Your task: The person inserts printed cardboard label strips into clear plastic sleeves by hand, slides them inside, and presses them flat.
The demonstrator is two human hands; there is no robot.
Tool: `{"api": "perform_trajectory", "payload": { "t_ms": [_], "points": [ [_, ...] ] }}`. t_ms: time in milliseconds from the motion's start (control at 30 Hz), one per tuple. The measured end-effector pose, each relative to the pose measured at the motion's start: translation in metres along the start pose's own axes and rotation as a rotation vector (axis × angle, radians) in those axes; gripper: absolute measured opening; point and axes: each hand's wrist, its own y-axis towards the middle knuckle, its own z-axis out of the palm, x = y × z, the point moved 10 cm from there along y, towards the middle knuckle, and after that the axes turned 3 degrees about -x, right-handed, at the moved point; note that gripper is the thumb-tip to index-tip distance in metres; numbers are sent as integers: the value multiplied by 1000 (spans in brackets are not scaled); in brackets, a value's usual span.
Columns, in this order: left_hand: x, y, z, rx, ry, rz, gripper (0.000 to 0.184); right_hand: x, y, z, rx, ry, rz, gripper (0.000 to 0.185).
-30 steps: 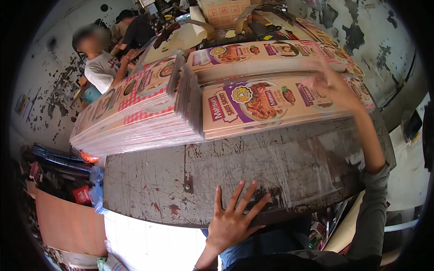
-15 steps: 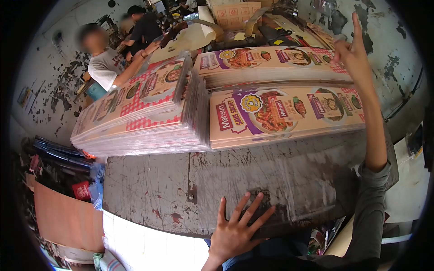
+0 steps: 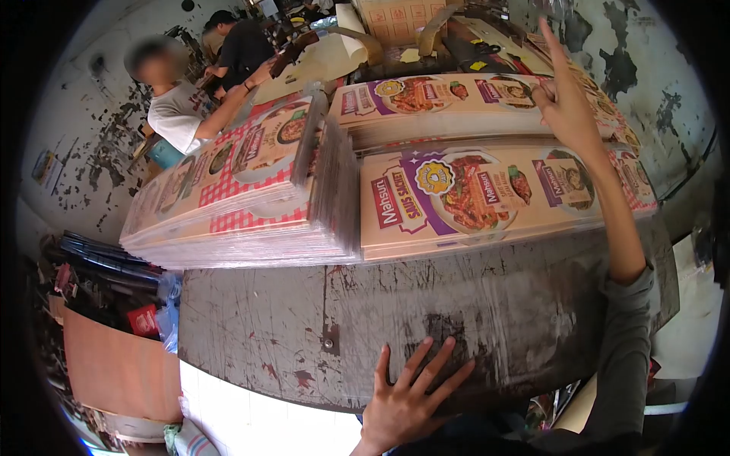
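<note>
My left hand [image 3: 408, 403] lies flat on the near edge of the worn dark table [image 3: 258, 327], its fingers spread and nothing under them that I can see. Raised over the right end of the printed sheets is my right hand [image 3: 569, 110], index finger stretched upward, the others partly bent, and holding nothing visible. It hangs in front of the back stack of printed sheets [image 3: 426, 106]. Closer to me lies the front stack of printed sheets [image 3: 487, 194], marked "Mahsuri Saus Sachet". A taller, plastic-edged stack of printed sheets [image 3: 251, 175] stands at the left.
Across the table on the left is a person in a white shirt [image 3: 179, 118], with another person in dark clothes [image 3: 242, 52] behind. A cardboard box [image 3: 399, 21] and curved brown strips stand at the back. Brown board [image 3: 122, 372] and blue plastic [image 3: 169, 311] sit at lower left.
My right hand has shifted left and slightly down over the stacks, its index finger still up. My left hand stays spread on the table. The view has shifted slightly.
</note>
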Motion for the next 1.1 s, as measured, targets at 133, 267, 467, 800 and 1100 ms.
{"api": "perform_trajectory", "payload": {
  "t_ms": [133,267,467,800,1100],
  "points": [
    [-1,1,-1,2,-23,8,76,-1,-4,2,42,-56,-4,76],
    [0,1,2,18,-24,-7,76,-2,-5,-2,-5,-24,-13,75],
    [0,1,2,21,-6,-16,78,-10,-7,-2,-6,-27,-13,76],
    [1,1,-2,36,-2,-1,79,-11,-34,19,193,-88,-38,63],
    [-1,2,-3,29,-13,3,78,56,-139,-30,463,-528,-103,27]
  ]
}}
